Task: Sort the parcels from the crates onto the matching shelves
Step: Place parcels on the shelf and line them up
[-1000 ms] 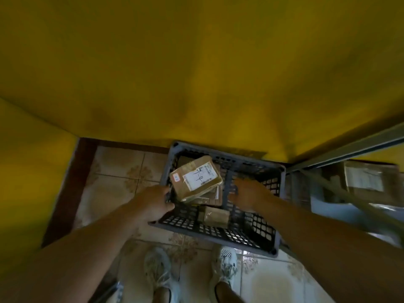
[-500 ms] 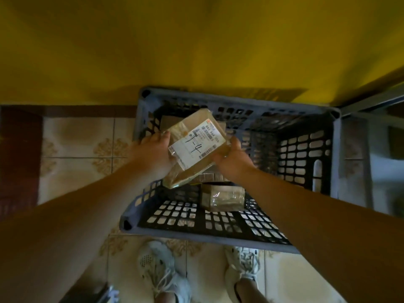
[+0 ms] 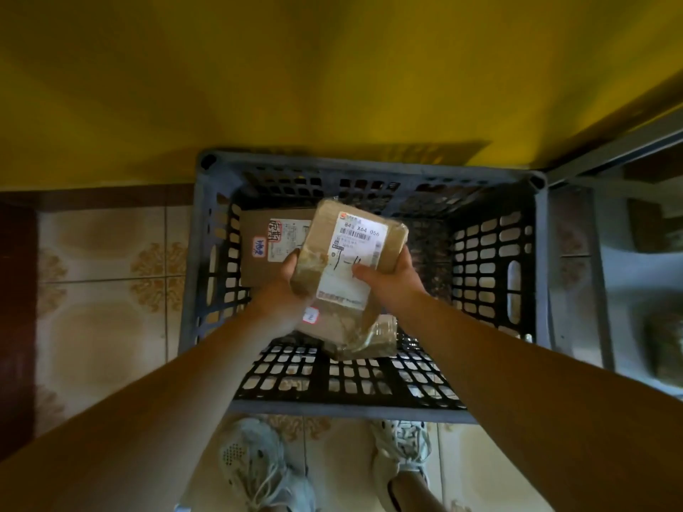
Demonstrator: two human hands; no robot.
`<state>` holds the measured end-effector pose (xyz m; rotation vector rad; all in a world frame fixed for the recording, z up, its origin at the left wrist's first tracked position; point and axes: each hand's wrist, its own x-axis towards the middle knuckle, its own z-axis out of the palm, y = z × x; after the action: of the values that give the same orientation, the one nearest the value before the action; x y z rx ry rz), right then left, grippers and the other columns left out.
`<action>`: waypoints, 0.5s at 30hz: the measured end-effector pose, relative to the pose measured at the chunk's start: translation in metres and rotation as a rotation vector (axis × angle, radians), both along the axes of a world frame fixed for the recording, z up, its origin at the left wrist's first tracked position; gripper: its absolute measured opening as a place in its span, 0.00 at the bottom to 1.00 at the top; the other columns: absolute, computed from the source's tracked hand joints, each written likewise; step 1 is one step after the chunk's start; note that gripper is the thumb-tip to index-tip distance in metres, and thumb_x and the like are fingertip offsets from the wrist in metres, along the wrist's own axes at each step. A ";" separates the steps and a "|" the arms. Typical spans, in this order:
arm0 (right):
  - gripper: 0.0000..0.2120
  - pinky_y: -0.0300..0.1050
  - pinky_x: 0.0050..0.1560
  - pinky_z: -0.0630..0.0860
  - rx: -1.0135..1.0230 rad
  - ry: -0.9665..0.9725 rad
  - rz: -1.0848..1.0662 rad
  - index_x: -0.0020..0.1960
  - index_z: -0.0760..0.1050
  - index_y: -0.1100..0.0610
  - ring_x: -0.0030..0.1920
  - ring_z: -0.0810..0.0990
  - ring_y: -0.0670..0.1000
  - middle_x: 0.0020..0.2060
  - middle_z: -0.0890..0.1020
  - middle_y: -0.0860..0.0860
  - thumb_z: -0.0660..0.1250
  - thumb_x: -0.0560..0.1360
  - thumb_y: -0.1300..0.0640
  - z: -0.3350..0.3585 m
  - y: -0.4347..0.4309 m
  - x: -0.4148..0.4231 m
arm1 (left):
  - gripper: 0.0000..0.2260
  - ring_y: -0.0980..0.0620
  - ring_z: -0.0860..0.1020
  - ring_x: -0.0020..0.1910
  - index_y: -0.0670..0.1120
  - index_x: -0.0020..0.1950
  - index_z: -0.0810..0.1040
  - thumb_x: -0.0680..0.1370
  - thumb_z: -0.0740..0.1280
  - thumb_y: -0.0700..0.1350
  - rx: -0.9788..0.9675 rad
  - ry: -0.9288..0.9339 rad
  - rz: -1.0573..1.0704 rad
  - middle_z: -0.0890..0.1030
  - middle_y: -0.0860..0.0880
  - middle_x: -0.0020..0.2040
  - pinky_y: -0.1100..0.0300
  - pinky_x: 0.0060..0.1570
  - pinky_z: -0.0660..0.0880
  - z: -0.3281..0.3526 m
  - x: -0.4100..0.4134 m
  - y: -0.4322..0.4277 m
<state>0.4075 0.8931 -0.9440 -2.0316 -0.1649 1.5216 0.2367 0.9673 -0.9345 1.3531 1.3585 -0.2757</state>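
Observation:
A brown taped parcel [image 3: 343, 267] with a white shipping label is held above the dark grey plastic crate [image 3: 539, 260]. My left hand [image 3: 284, 293] grips its left side and my right hand [image 3: 391, 280] grips its right side, thumb over the label. Inside the crate, a flat cardboard parcel [image 3: 266, 249] with a label and red-edged sticker lies at the back left. A small tape-wrapped parcel [image 3: 377, 339] lies on the crate floor, partly hidden under the held one.
The crate stands on a patterned tile floor [image 3: 103, 297] against a yellow wall [image 3: 332, 75]. A grey metal shelf unit [image 3: 606, 230] with parcels stands at the right. My two feet in pale shoes [image 3: 258, 467] are just in front of the crate.
Both hands closed on the labelled parcel and lifted it out of the crate toward me, turning it more upright. The flat parcel beneath it has come into sight.

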 end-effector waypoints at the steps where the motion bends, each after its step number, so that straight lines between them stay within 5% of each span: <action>1: 0.35 0.44 0.42 0.82 0.023 0.019 -0.001 0.74 0.61 0.44 0.53 0.83 0.49 0.56 0.81 0.45 0.74 0.74 0.60 -0.003 -0.003 0.000 | 0.29 0.56 0.77 0.52 0.59 0.79 0.51 0.82 0.60 0.45 -0.010 0.023 0.009 0.74 0.50 0.65 0.58 0.44 0.78 0.000 0.002 -0.004; 3: 0.32 0.38 0.38 0.80 0.058 0.040 0.007 0.72 0.63 0.41 0.51 0.81 0.45 0.52 0.80 0.41 0.73 0.75 0.60 -0.005 -0.012 0.005 | 0.26 0.53 0.79 0.50 0.59 0.79 0.50 0.84 0.55 0.46 -0.023 0.053 0.040 0.76 0.47 0.62 0.50 0.49 0.80 0.000 0.004 -0.008; 5: 0.29 0.37 0.37 0.80 0.059 0.062 -0.004 0.68 0.65 0.37 0.51 0.80 0.45 0.53 0.78 0.41 0.72 0.75 0.58 -0.003 -0.017 0.009 | 0.24 0.55 0.77 0.46 0.58 0.79 0.51 0.84 0.53 0.46 -0.032 0.036 0.087 0.76 0.48 0.61 0.53 0.46 0.79 0.003 0.007 -0.008; 9: 0.42 0.64 0.54 0.81 0.072 0.048 -0.007 0.69 0.61 0.25 0.64 0.76 0.59 0.70 0.70 0.51 0.75 0.60 0.39 0.001 -0.020 0.015 | 0.23 0.60 0.73 0.43 0.56 0.78 0.54 0.84 0.54 0.44 -0.038 -0.016 0.125 0.73 0.52 0.63 0.58 0.44 0.74 0.010 0.023 -0.007; 13: 0.35 0.67 0.58 0.78 0.098 0.023 -0.063 0.71 0.59 0.26 0.67 0.74 0.60 0.71 0.69 0.51 0.72 0.73 0.49 0.006 -0.025 0.026 | 0.23 0.61 0.71 0.45 0.54 0.79 0.53 0.84 0.54 0.45 -0.002 -0.041 0.073 0.71 0.47 0.69 0.64 0.40 0.69 0.017 0.035 -0.007; 15: 0.34 0.65 0.58 0.78 0.087 0.001 -0.090 0.70 0.58 0.25 0.66 0.74 0.59 0.71 0.69 0.50 0.71 0.76 0.51 0.007 -0.031 0.033 | 0.23 0.58 0.73 0.56 0.53 0.79 0.54 0.84 0.54 0.48 0.028 -0.022 0.041 0.67 0.47 0.73 0.64 0.49 0.68 0.019 0.035 -0.005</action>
<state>0.4401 0.8620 -0.9373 -1.9439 -0.1346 1.4354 0.2720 0.9620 -0.9150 1.3458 1.3745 -0.2138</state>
